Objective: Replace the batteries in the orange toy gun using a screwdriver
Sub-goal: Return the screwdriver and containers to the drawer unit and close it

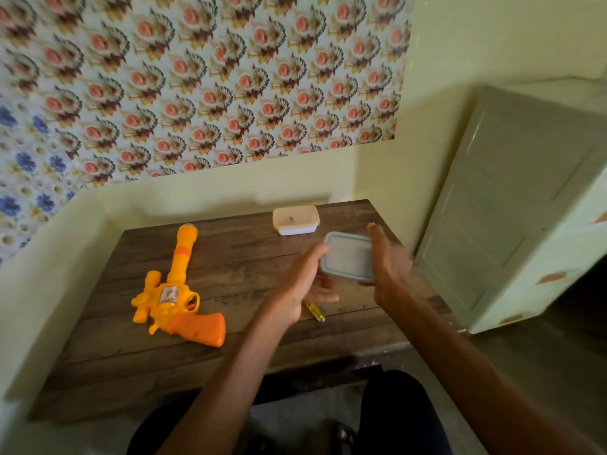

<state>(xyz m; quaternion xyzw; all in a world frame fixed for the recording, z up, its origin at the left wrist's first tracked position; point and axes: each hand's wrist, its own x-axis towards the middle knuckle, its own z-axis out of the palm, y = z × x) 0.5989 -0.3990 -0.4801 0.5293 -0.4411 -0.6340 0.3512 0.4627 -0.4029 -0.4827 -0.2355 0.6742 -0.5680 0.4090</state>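
1. On the wooden table (pixel 230 356), toward its left edge, the orange toy gun (pixel 177 297) lies flat. Its barrel points at the far edge and its grip toward the near edge. Nothing touches it, and no battery cover can be made out from here.
2. Both hands hang above the right half of the table with a blue-rimmed lid (pixel 349 257) between them. The left hand (pixel 305 284) pinches the lid's left corner, thumb on top and fingers beneath.
3. The right hand (pixel 391 261) has its palm against the lid's right edge, with the thumb standing free. Its fingers are hidden under the lid, so I cannot tell whether they grip or only prop it.
4. At the far edge, near the right corner, sits a small open container (pixel 295 220). Something tiny lies inside, too small to name.
5. The screwdriver (pixel 316 312), yellow-handled, lies on the table just below the left hand and is partly hidden by it.
6. Judging by this, the work is at the setting-up step, with the container opened and the gun untouched. The next move calls for putting the lid down clear of the tool, then taking up the screwdriver and turning the gun to find the screw.
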